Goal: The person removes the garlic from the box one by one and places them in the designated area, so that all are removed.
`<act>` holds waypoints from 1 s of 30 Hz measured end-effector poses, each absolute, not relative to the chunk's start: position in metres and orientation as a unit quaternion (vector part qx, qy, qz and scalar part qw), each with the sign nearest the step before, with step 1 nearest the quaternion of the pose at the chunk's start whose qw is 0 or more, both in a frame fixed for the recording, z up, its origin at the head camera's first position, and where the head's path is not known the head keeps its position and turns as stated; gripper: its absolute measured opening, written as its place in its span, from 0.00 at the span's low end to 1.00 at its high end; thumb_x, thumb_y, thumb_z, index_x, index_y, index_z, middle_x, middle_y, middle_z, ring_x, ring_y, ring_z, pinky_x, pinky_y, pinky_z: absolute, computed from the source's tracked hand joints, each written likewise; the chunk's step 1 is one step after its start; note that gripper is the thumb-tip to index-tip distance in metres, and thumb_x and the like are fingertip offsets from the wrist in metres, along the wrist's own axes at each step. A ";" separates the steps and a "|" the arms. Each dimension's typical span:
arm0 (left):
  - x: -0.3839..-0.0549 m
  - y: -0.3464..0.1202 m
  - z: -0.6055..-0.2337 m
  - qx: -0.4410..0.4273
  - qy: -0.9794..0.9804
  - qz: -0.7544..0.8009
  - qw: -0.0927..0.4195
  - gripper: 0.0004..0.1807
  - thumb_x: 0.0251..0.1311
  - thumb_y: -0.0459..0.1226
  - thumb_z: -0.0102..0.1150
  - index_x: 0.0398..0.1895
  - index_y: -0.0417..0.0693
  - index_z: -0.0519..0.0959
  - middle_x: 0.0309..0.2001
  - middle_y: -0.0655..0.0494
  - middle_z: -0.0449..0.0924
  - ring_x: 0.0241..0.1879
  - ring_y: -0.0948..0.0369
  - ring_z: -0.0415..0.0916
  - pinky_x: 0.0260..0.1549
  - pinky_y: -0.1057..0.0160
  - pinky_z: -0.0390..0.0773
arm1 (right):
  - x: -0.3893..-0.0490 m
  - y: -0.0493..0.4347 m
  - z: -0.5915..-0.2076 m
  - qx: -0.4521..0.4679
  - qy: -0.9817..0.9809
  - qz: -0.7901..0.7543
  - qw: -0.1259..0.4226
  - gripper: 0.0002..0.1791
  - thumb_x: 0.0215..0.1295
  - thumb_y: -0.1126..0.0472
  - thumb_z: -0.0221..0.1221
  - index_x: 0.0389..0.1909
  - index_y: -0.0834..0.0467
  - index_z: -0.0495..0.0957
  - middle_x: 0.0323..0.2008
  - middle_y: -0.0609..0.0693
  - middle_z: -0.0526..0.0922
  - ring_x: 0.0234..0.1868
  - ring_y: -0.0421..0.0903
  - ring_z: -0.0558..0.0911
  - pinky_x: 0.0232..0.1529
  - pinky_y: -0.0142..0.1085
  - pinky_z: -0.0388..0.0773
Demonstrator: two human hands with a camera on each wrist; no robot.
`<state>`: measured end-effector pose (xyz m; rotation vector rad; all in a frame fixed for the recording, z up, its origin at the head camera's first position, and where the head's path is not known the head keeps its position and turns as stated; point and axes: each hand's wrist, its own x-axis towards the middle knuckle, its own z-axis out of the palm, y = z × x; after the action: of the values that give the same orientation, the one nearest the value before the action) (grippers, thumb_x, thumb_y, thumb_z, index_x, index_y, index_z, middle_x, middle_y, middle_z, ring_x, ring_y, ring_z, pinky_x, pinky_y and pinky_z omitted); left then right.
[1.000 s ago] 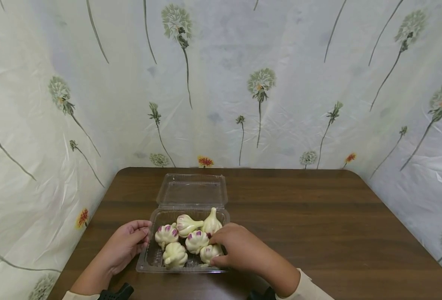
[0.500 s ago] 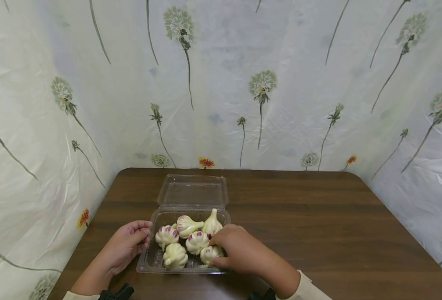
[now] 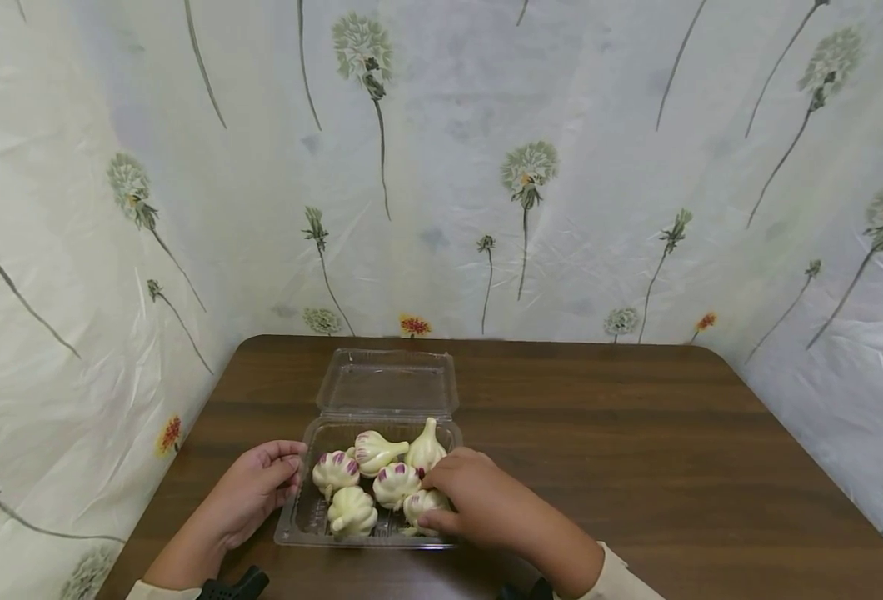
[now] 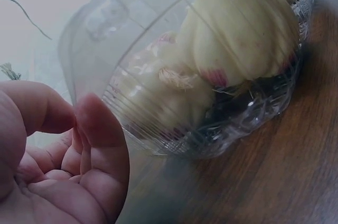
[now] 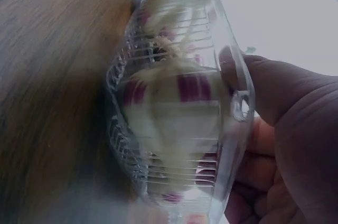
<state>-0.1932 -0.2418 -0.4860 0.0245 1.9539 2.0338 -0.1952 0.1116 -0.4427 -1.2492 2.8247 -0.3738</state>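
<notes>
A clear plastic clamshell container sits on the table with several purple-streaked garlic bulbs inside, its lid folded back. At its left rim, my left hand pinches the edge between thumb and fingers; the left wrist view shows this pinch close up, with garlic behind the clear wall. My right hand reaches over the right rim and grips the front-right garlic bulb inside the container. Through the ribbed wall in the right wrist view, a bulb shows beside my thumb. Some right fingertips are hidden.
The container stands on the left part of a dark brown wooden table. A pale cloth curtain with dandelion prints hangs behind and along both sides of it.
Both hands and the garlic stay in nearly the same place. The whole head view shifts slightly.
</notes>
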 end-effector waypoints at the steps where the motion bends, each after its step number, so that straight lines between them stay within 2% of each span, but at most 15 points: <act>1: -0.193 -0.242 -0.486 0.009 0.684 0.712 0.160 0.24 0.82 0.35 0.46 0.71 0.26 0.59 0.43 0.56 0.75 0.40 0.66 0.75 0.40 0.70 0.82 | -0.195 0.112 -0.442 -0.402 0.907 -0.123 0.015 0.18 0.70 0.42 0.66 0.47 0.51 0.86 0.46 0.41 0.88 0.54 0.43 0.81 0.62 0.44 0.76; 5: -0.194 -0.241 -0.485 0.007 0.684 0.712 0.159 0.24 0.82 0.35 0.46 0.70 0.26 0.60 0.43 0.56 0.75 0.40 0.66 0.75 0.39 0.70 0.82 | -0.195 0.113 -0.441 -0.398 0.906 -0.138 0.022 0.18 0.72 0.42 0.65 0.47 0.52 0.85 0.44 0.41 0.87 0.53 0.43 0.81 0.62 0.42 0.76; 18: -0.194 -0.241 -0.487 0.005 0.685 0.711 0.157 0.24 0.82 0.34 0.46 0.70 0.26 0.60 0.42 0.56 0.75 0.40 0.65 0.75 0.40 0.70 0.83 | -0.201 0.119 -0.439 -0.380 0.901 -0.200 0.066 0.22 0.73 0.41 0.63 0.54 0.53 0.84 0.50 0.40 0.86 0.57 0.43 0.79 0.62 0.41 0.78; 30: -0.194 -0.242 -0.487 0.010 0.684 0.712 0.159 0.24 0.82 0.35 0.46 0.71 0.26 0.60 0.43 0.56 0.75 0.41 0.65 0.75 0.39 0.70 0.82 | -0.200 0.122 -0.438 -0.373 0.892 -0.251 0.046 0.23 0.72 0.39 0.63 0.54 0.52 0.83 0.51 0.43 0.84 0.56 0.43 0.80 0.61 0.44 0.79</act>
<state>-0.1939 -0.2420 -0.4867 0.0289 1.9558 2.0350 -0.1999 0.1219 -0.4378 -1.1390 2.7228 -0.7667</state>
